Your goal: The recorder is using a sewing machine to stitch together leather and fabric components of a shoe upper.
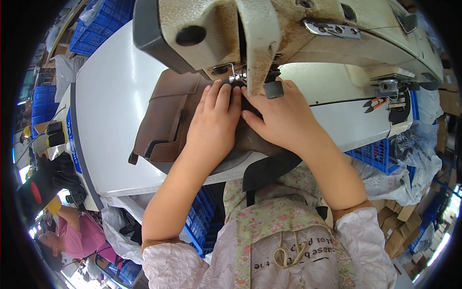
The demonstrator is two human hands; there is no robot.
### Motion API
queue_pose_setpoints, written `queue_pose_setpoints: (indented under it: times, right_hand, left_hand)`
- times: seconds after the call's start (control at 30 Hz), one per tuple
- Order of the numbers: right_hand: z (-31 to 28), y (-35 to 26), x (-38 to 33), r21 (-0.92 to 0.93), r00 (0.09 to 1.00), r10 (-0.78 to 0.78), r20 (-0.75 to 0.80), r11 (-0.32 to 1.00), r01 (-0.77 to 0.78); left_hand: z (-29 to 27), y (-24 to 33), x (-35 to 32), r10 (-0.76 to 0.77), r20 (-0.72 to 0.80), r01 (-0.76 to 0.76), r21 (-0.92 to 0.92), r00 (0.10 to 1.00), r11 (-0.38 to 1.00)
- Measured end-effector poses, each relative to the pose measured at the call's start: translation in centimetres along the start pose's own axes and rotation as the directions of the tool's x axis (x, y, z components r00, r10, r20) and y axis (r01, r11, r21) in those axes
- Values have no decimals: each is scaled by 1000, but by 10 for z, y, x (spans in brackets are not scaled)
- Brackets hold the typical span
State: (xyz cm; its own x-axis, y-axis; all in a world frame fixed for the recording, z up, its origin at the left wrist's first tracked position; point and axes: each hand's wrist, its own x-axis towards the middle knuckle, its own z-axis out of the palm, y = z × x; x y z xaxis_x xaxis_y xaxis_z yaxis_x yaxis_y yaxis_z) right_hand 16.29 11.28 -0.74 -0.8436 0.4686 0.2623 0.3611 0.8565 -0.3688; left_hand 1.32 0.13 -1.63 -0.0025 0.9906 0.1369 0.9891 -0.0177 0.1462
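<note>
A brown leather bag (167,113) with stitched seams, a flap and a zipper pocket lies on the white sewing table under the head of a sewing machine (308,45). My left hand (211,120) rests flat on the bag, fingers stretched toward the needle area. Beside it, my right hand (281,118) presses on the bag's right part, thumb spread from the forefinger. The machine head hides some of the right fingertips. A black strap (269,169) hangs over the table's front edge below my right wrist.
Orange-handled thread snips (376,104) lie by the machine's base at right. Blue crates (375,156) and plastic bags (409,178) stand below the table. Further left, a person in pink (86,233) sits near another workstation. Cardboard boxes (399,231) fill the lower right.
</note>
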Motion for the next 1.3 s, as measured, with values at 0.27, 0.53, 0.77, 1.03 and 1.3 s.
queue_pose_setpoints:
  times: [0.27,0.53,0.77,1.03,1.3]
  right_hand:
    - [-2,1,0,24,1000,11,16,1000,-11]
    - [2,1,0,3,1000,-14,-23,1000,14]
    - [4,1,-1,1,999,-6,-37,1000,6]
    - [1,0,-1,-27,996,29,83,999,-27]
    - [3,0,-2,61,1000,24,-17,998,-23]
  left_hand:
    - [1,0,0,-2,17,2,-12,1000,1000]
    - [-2,0,3,31,40,-33,33,999,999]
    - [-2,1,2,5,43,-5,14,999,1000]
    - [-3,0,2,6,46,-7,17,999,1000]
    - [-3,-2,3,25,17,-25,21,1000,999]
